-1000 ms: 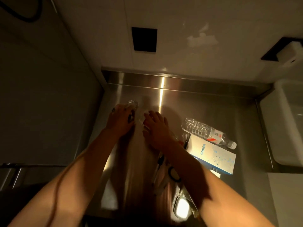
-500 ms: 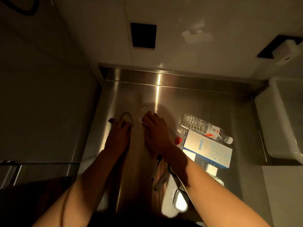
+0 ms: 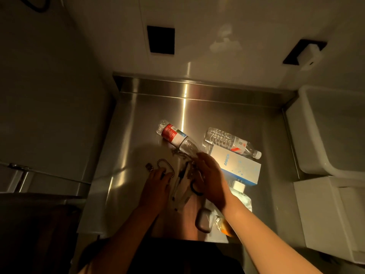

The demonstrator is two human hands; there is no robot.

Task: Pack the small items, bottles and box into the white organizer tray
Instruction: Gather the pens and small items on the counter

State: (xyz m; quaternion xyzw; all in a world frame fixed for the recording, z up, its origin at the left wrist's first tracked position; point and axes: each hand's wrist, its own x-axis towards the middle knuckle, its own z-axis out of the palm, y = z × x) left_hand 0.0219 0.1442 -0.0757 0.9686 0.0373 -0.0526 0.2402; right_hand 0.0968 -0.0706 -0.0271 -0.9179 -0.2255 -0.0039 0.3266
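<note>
On the steel counter (image 3: 227, 115) lies a red-labelled bottle (image 3: 173, 135), its neck under my right hand (image 3: 211, 175). That hand lies palm down with fairly straight fingers over the neck and a pile of small items: pens (image 3: 180, 186), a black ring (image 3: 195, 190). My left hand (image 3: 158, 184) rests palm down, its fingertips touching a beaded chain (image 3: 165, 164) beside a small metal clip (image 3: 149, 167). A clear bottle (image 3: 231, 143) and a white-and-blue box (image 3: 239, 167) lie to the right. The white organizer tray (image 3: 308, 155) stands at the counter's right end.
Near the front edge sit a grey earbud case (image 3: 204, 218), a white pouch (image 3: 242, 194) and an orange-tinted packet (image 3: 225, 229). A raised steel lip (image 3: 197, 86) runs along the back wall. A white block (image 3: 331, 214) stands at the right front.
Both hands have drawn back toward me from the counter's far left. The red-labelled bottle now shows in full. The chain lies flat under my left fingertips.
</note>
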